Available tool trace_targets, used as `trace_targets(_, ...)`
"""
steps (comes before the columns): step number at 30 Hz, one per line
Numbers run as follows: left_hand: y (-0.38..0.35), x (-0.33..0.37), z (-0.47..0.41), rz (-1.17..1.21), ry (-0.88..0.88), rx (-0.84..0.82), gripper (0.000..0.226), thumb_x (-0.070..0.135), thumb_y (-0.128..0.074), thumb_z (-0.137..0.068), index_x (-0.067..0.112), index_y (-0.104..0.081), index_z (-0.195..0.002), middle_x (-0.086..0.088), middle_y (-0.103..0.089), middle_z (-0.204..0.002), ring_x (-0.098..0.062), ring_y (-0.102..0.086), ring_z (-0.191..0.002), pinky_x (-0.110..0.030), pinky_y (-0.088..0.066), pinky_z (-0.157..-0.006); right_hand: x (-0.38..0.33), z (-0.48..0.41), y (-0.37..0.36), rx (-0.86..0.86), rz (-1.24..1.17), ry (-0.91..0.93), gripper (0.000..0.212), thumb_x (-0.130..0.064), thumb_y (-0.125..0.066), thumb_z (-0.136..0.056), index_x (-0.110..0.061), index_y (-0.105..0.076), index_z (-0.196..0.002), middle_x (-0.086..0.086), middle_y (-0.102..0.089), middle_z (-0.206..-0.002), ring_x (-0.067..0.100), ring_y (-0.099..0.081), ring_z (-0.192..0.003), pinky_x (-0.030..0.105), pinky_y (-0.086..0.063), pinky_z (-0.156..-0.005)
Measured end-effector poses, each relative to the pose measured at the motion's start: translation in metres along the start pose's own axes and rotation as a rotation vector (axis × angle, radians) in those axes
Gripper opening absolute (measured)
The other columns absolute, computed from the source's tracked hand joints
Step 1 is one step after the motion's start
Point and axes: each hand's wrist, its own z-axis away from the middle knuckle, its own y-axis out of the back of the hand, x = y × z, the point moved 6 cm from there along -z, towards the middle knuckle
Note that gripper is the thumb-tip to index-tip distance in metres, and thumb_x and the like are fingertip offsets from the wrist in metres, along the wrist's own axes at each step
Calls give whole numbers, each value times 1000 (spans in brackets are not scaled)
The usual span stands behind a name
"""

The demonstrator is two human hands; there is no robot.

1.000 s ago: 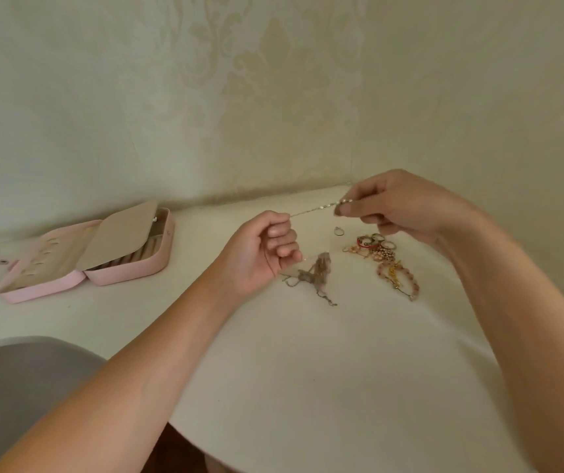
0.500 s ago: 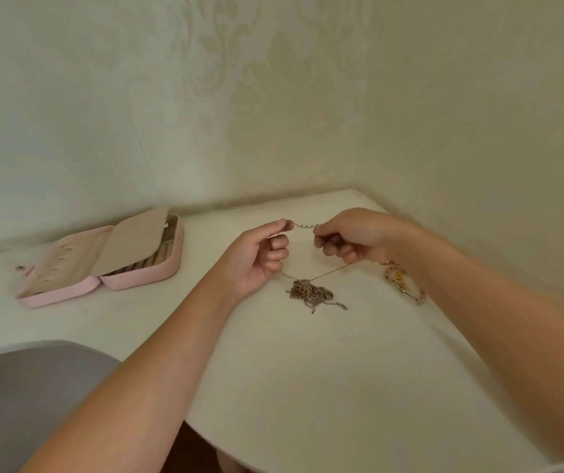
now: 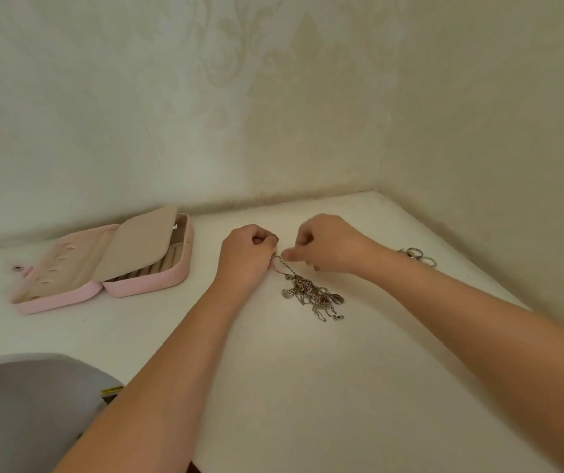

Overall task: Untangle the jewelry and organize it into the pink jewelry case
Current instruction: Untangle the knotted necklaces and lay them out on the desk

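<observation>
Toward the back corner of the white table [image 3: 308, 387], the left hand [image 3: 246, 257] and the right hand [image 3: 328, 244] are working almost knuckle to knuckle; both are curling tightly, and each is pinching the same thin chain strand [image 3: 283, 264] between its fingertips, the two pinches sitting just beside each other; holding it that short is probably giving fine control over one link or knot; the strand is running down from the fingers into the tangle of jewelry [image 3: 311, 295], a knotted clump of silver-toned chains and small pendants that is lying on the table just in front of the hands, so its weight is resting on the table rather than pulling on the pinched part; the pink jewelry case [image 3: 144, 287] is lying open well to the left, its beige flap [image 3: 137, 249] folding over the middle and its padded ring rolls showing underneath, apparently waiting within easy reach of the left arm for each freed piece; nothing from the clump is sitting in it as far as can be seen; a few loose rings [image 3: 417, 257] are lying beyond the right wrist, apart from the clump; the untangling is looking far from done
</observation>
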Motion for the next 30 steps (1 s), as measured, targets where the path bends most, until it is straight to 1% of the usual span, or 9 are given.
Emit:
trace_targets(3,4,0,1,-48,4,26,12,14,-57,-88,16,-66,-79,0,-65,-69,-18,-60,-68,-25,-43,-64,-6,22,-20,-45,107,-26,44,-51,-72,-76,-9,-57,-74,6,-60,-71,18,-54,-63,30,-41,-60)
trace_targets(6,9,-1,5,-104,-4,52,14,13,-54,-90,16,-67,-87,0,-66,-86,-16,-58,-79,-23,-37,-63,-7,28,-21,6,113,-49,32,-38,-76,-77,-8,-65,-80,5,-69,-85,20,-63,-79,30,-48,-68)
trace_targets(9,18,-6,7,-142,7,107,19,10,-49,-91,14,-68,-92,1,-65,-98,-13,-53,-82,-16,-34,-60,-3,34,-11,5,66,-85,11,-23,-77,-78,-17,-68,-79,0,-66,-83,14,-60,-79,21,-44,-60)
trace_targets(13,25,-12,6,-172,20,154,26,7,-44,-93,9,-67,-103,-1,-64,-113,-11,-48,-87,-19,-30,-67,15,49,4,38,92,-135,21,-15,-76,-78,-14,-72,-99,-3,-63,-88,11,-57,-85,17,-41,-62)
trace_targets(16,30,-16,2,-142,43,155,31,1,-42,-90,7,-68,-105,-2,-64,-111,-13,-50,-86,-19,-29,-63,30,60,18,58,146,-180,15,-23,-78,-77,-15,-73,-88,1,-72,-88,17,-65,-84,20,-42,-59)
trace_targets(18,30,-17,-1,-94,88,129,31,-1,-41,-89,6,-69,-100,-1,-64,-96,-14,-52,-77,-21,-34,-58,34,64,21,32,144,-175,12,-25,-79,-76,-16,-73,-81,2,-73,-81,17,-66,-77,19,-41,-55)
trace_targets(21,26,-22,0,357,323,56,25,-7,-39,-91,2,-61,-84,-6,-51,-67,-22,-55,-61,-21,-49,-47,32,65,20,30,143,-124,5,-19,-74,-78,-21,-70,-80,-8,-67,-74,13,-63,-73,11,-39,-48)
trace_targets(25,14,-14,11,926,571,-157,17,1,-43,-94,2,-52,-80,-5,-43,-48,-20,-65,-53,-27,-58,-52,27,61,21,126,59,-35,13,-11,-65,-81,-21,-65,-88,-8,-61,-83,15,-60,-73,5,-36,-45)
trace_targets(30,7,-3,16,1192,612,-312,33,8,-46,-83,11,-44,-51,3,-30,-41,-13,-49,-39,-15,-40,-36,25,57,24,167,-188,57,14,-16,-71,-81,-30,-70,-78,-7,-68,-81,6,-58,-62,17,-46,-64)
